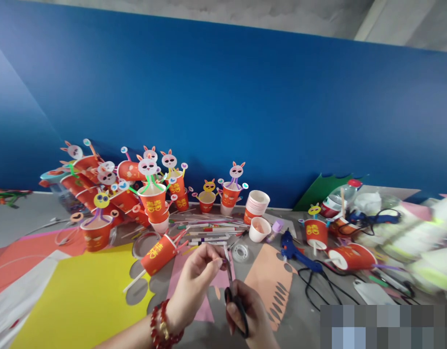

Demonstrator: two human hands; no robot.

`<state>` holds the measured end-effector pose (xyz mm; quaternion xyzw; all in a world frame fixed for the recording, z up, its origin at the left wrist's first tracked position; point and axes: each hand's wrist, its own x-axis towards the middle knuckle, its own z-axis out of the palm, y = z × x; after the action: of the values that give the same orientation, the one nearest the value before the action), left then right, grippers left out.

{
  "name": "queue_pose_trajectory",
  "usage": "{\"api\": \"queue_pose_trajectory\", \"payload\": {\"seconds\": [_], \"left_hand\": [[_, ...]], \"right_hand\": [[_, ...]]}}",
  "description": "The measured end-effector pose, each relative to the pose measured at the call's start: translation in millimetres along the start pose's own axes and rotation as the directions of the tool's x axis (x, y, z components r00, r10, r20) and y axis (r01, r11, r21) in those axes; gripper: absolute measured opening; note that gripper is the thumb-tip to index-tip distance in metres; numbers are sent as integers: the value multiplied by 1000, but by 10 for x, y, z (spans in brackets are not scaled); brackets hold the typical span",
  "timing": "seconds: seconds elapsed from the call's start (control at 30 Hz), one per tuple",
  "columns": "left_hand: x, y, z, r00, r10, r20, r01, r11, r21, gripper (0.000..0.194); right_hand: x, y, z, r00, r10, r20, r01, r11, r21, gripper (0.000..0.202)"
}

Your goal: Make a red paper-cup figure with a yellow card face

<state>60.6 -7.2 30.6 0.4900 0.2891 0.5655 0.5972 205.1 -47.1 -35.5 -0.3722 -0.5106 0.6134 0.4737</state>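
In the middle of the head view, my right hand point(253, 310) grips a pair of scissors point(241, 317) by its black handles, blades pointing up and away from me. My left hand point(199, 271) is closed in a pinch right beside the blades. A small dark purplish bit shows at its fingertips, too small to name. Under my hands lies a pink paper sheet point(205, 310). To the right is an orange paper sheet point(265, 278) with cut-out slots. A red paper cup point(158, 254) lies tipped over left of my left hand, a white stick coming out of it.
Red cups with paper animal faces point(152, 201) crowd the back left. Pens point(209, 237), clear tape point(240, 252) and stacked cups point(258, 201) stand behind my hands. A blue glue gun point(299, 254) with black cable lies right; yellow paper point(81, 295) covers the left. A blue panel point(223, 97) closes the back.
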Motion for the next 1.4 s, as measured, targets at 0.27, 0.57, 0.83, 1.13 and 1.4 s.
{"api": "queue_pose_trajectory", "payload": {"seconds": [0.27,0.57,0.83,1.13,1.4], "left_hand": [[19,68,-57,979,-111,170,31,911,412,9],[-26,-15,-36,944,-174,281,-57,750,658,5],[-76,-148,-4,970,-110,217,-11,871,491,6],[-112,-257,5,981,-107,163,45,937,347,13],[-43,-119,-56,989,-76,127,30,945,326,14]], "right_hand": [[48,-150,-135,928,-218,-301,179,972,-154,36],[14,-264,-116,956,-194,-219,187,981,-49,25],[-3,-104,-152,893,-261,-367,242,965,-100,24],[12,-192,-111,916,-215,-338,158,969,-188,28],[8,-209,-60,984,-79,-160,67,995,-80,35]]}}
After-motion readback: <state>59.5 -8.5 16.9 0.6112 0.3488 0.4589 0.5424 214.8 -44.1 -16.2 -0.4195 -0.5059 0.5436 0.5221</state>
